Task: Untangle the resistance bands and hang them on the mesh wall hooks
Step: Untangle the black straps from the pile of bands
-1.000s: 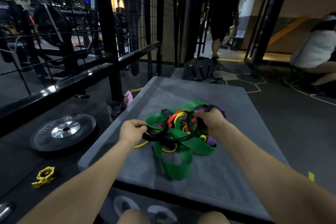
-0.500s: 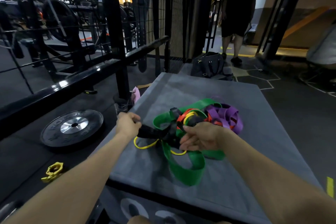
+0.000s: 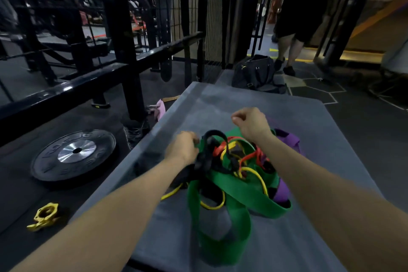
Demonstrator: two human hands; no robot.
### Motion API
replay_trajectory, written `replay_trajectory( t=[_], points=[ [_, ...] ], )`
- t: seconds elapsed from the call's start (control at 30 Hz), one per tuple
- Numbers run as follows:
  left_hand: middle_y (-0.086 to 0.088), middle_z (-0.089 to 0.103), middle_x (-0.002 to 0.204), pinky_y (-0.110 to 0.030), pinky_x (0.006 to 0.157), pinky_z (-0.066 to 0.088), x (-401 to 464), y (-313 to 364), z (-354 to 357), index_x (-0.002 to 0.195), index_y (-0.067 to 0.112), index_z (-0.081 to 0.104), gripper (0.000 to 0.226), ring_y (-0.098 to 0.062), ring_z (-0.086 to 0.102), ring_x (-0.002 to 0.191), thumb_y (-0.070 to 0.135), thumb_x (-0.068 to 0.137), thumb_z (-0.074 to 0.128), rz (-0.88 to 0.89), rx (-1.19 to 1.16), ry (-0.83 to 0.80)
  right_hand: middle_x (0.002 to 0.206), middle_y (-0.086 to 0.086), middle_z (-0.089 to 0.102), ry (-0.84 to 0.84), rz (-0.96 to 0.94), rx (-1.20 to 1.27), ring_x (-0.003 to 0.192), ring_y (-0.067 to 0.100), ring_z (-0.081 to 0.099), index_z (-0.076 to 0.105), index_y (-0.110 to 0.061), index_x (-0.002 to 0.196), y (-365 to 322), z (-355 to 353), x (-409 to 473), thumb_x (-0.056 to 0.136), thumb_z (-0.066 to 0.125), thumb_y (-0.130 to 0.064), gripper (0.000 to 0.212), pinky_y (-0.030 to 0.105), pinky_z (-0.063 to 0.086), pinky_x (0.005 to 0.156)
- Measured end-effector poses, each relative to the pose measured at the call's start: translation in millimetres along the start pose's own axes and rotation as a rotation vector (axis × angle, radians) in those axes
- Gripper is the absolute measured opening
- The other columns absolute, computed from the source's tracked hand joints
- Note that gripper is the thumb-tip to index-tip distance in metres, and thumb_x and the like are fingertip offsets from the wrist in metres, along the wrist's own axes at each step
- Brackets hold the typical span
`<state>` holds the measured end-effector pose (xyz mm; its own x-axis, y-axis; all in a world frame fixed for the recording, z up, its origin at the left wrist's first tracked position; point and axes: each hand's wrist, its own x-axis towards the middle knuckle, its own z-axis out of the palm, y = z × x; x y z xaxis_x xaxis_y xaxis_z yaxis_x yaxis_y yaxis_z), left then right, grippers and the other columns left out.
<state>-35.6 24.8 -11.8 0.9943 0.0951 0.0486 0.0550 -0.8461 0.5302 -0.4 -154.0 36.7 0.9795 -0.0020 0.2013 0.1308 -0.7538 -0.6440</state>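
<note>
The room is dim, small ceiling lights glow far back, and everything looks blurry, bending at edges.

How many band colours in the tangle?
5: green widest, draped front; black at the left hand; yellow thin, through the middle; red-orange centre; purple far right. More could be buried underneath.
</note>
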Motion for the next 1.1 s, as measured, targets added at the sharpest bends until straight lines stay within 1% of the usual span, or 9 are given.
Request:
replay_trajectory(
  t=[0.17,0.37,0.43,0.53,0.6,0.7,0.87,0.93,1.1],
  points=[
    [-0.012,0.066,0.111,-0.036,0.086,0.050,24,-4,20,0.100,0.018,0.067,0.022,-0.034,0.061,0.106,0.011,0.083,0.054,-0.039,0.103,-0.114,0.107,0.016,0.069,-0.122,-0.025,-0.116,0.105,0.033,0.061,0.070,-0.003,0.099,12,34,27,0.090,0.057,-0.014,0.020,0.039,0.049,0.091],
    [-0.019,0.065,0.107,-0.037,0.080,0.047,27,-14,28,0.080,0.012,0.056,0.014,-0.036,0.060,0.103,0.004,0.085,0.046,0.006,0.247,-0.285,0.101,0.019,0.070,-0.244,-0.008,-0.118,0.098,0.033,0.063,0.070,-0.007,0.092,14,81,48,0.085,0.065,-0.028,0.023,0.034,0.049,0.083],
    [-0.021,0.064,0.107,-0.038,0.082,0.047,26,-13,25,0.079,0.006,0.057,0.011,-0.037,0.060,0.103,0.006,0.085,0.048,-0.001,0.247,-0.331,0.087,0.017,0.067,-0.290,0.001,-0.151,0.087,0.029,0.062,0.066,-0.006,0.082,12,89,48,0.085,0.064,-0.036,0.031,0.031,0.044,0.072],
    [-0.022,0.063,0.110,-0.037,0.082,0.046,23,-7,20,0.099,-0.003,0.060,0.019,-0.036,0.059,0.105,0.008,0.088,0.049,-0.026,0.235,-0.408,0.053,0.006,0.051,-0.392,0.007,-0.218,0.065,0.026,0.049,0.053,-0.007,0.060,6,85,41,0.086,0.059,-0.042,0.044,0.028,0.033,0.055],
    [-0.021,0.062,0.105,-0.032,0.076,0.042,21,-6,17,0.102,-0.004,0.060,0.022,-0.034,0.059,0.105,0.009,0.089,0.048,-0.015,0.212,-0.456,0.047,0.003,0.044,-0.438,0.063,-0.146,0.060,0.026,0.045,0.049,-0.008,0.055,2,75,36,0.086,0.057,-0.044,0.048,0.031,0.032,0.050],
    [-0.018,0.059,0.099,-0.027,0.073,0.038,15,-5,11,0.098,0.001,0.061,0.018,-0.029,0.058,0.100,0.006,0.091,0.046,0.003,0.191,-0.508,0.062,0.004,0.050,-0.468,0.210,0.120,0.058,0.020,0.048,0.053,-0.009,0.067,-1,61,31,0.090,0.048,-0.048,0.046,0.029,0.036,0.058],
    [-0.012,0.052,0.086,-0.020,0.052,0.026,-5,3,-19,0.092,-0.006,0.059,0.028,-0.023,0.051,0.078,0.012,0.098,0.038,-0.015,0.041,-0.385,0.063,0.007,0.049,-0.366,0.298,0.401,0.056,0.017,0.043,0.055,-0.012,0.063,-4,37,25,0.097,0.041,-0.036,0.044,0.026,0.032,0.055],
    [-0.009,0.042,0.067,-0.023,0.044,0.024,-10,5,-34,0.067,0.001,0.049,0.034,-0.013,0.045,0.056,0.009,0.097,0.036,-0.006,-0.037,-0.325,0.061,0.007,0.047,-0.346,0.269,0.443,0.053,0.016,0.040,0.054,-0.008,0.065,-6,25,15,0.097,0.044,-0.028,0.039,0.027,0.030,0.052],
    [-0.003,0.038,0.055,-0.029,0.056,0.028,-20,24,-64,0.058,0.014,0.041,0.039,-0.018,0.039,0.054,0.035,0.087,0.056,0.007,-0.275,-0.137,0.061,0.005,0.054,-0.288,0.083,0.357,0.057,0.013,0.052,0.062,0.001,0.071,-19,-1,-5,0.082,0.071,-0.027,0.031,0.023,0.039,0.054]
  ],
)
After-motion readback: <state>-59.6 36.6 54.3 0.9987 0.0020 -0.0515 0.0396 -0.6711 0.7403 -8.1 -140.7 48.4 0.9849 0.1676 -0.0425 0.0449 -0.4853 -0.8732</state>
